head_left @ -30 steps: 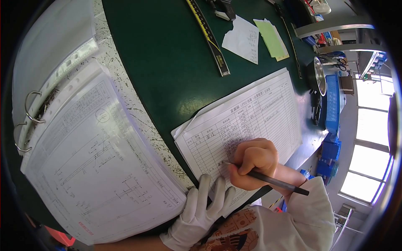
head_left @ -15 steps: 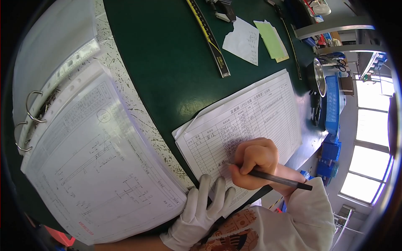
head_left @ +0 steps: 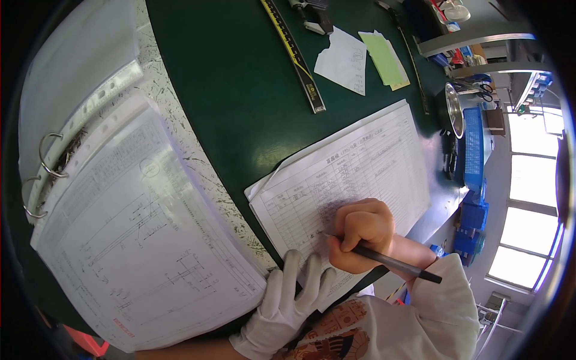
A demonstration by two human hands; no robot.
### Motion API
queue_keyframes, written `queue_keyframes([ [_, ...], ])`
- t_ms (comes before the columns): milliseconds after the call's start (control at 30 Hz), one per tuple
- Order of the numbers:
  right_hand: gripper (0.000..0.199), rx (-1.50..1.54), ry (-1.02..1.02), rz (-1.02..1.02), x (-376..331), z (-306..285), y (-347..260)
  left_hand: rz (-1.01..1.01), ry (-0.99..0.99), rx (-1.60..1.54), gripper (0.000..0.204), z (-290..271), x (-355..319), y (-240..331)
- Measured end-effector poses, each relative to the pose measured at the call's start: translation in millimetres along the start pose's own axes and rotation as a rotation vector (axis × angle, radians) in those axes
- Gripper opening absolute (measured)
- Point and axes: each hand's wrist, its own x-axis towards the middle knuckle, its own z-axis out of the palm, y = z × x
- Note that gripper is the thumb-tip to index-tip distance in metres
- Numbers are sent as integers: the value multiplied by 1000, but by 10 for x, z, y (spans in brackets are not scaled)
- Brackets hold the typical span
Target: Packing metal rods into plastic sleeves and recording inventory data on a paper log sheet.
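Observation:
My bare right hand [head_left: 363, 231] grips a dark pen [head_left: 390, 261], its tip touching a printed table form [head_left: 354, 180] that lies on the green mat [head_left: 240, 90]. My left hand [head_left: 291, 300], in a white glove, lies flat with fingers spread on the near corner of that form, next to the edge of an open ring binder [head_left: 132, 222]. The binder's top page shows a line drawing in a plastic sleeve.
A long black and yellow ruler [head_left: 294, 54] lies at the far side of the mat, with a white paper slip [head_left: 345, 60] and green notes [head_left: 384, 57] beside it. A metal bowl [head_left: 453, 108] and blue crates [head_left: 474, 150] stand at the right edge.
The right hand has shifted very slightly along the form with the pen. The gloved left hand has stayed in place.

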Motion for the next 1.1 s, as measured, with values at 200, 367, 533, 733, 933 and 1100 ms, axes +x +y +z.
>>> queue_keyframes([
  [200,30,157,79,-25,-5,61,31,-6,42,-109,48,-125,-77,76],
  [367,24,197,135,135,-174,-53,-75,37,-66,-152,67,-65,-81,164],
  [533,13,26,126,-77,-372,-589,-56,-19,-139,-5,74,-138,-31,303],
  [733,5,-289,293,-177,-615,-1038,192,111,-87,124,56,-159,-61,247],
  [933,22,-132,284,-197,-763,-983,172,87,265,-59,27,-317,347,458],
  [1100,26,-103,136,-419,-807,-851,206,21,316,-199,14,-233,974,491],
])
